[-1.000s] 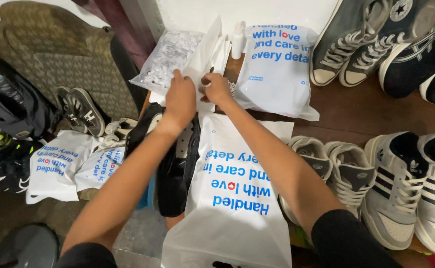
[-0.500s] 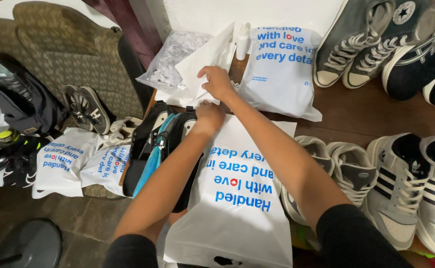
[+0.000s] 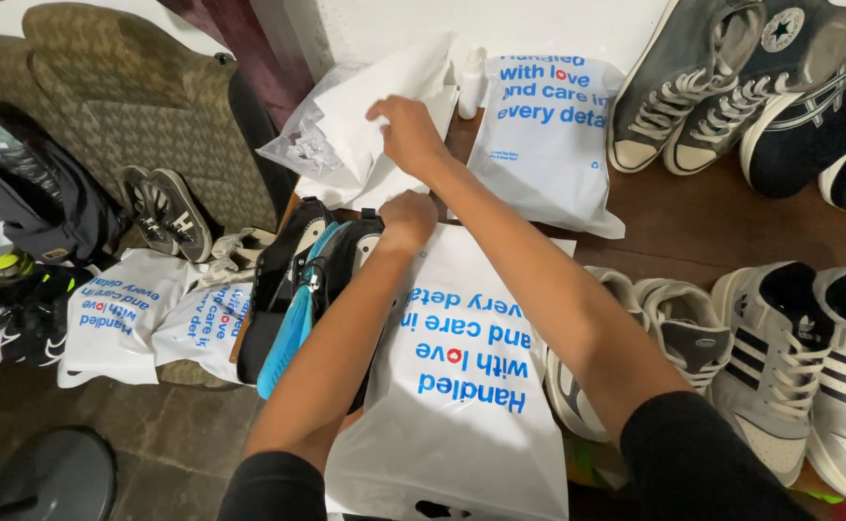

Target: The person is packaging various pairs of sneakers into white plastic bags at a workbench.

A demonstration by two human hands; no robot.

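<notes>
The right hand [image 3: 411, 135] reaches to the far side of the wooden table [image 3: 693, 227], its fingers curled together on the edge of a plain white plastic bag [image 3: 384, 125], which lifts off the surface in a crumpled fold. The left hand [image 3: 408, 217] sits nearer, closed into a loose fist at the top edge of a large white mailer bag [image 3: 461, 386] with blue lettering; whether it pinches that edge or only presses on it cannot be told. This mailer bag lies flat in the near middle of the table, smooth and glossy, its print upside down from here. Just to its left, a pair of black shoes [image 3: 292, 280] with a bright blue insole lies at the table's left edge. A second printed bag [image 3: 548, 145] lies at the far side, just right of the plain one, with a small white bottle [image 3: 472, 82] beside it. Two more printed bags [image 3: 152, 314] lie on the floor to the left, making four in all. On the right stand two grey high-top sneakers [image 3: 712, 87], two grey-and-white trainers [image 3: 635, 328] and two white striped trainers [image 3: 809, 367].
</notes>
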